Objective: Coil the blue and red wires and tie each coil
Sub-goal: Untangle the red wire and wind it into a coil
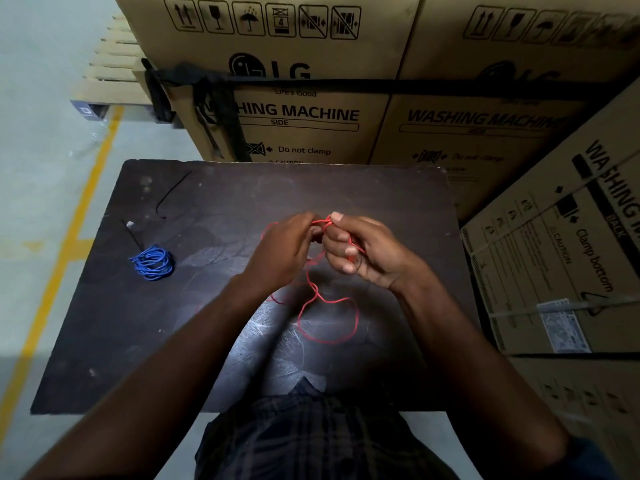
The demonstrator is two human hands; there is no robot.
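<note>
The blue wire (152,261) lies as a coil on the left of the dark table (104,323), with a black tie sticking out of it toward the back. Above the table's middle, my left hand (280,251) and my right hand (360,251) meet, both pinching the red wire (325,317). A few turns of it wrap around my right fingers. The rest hangs down from my hands and lies in loose loops on the table in front of me. Part of the wire is hidden behind my left hand.
A loose black tie (171,194) lies at the table's back left corner. Large cardboard washing machine boxes (294,112) stand right behind the table and along its right side (561,244). A yellow floor line (69,237) runs on the left.
</note>
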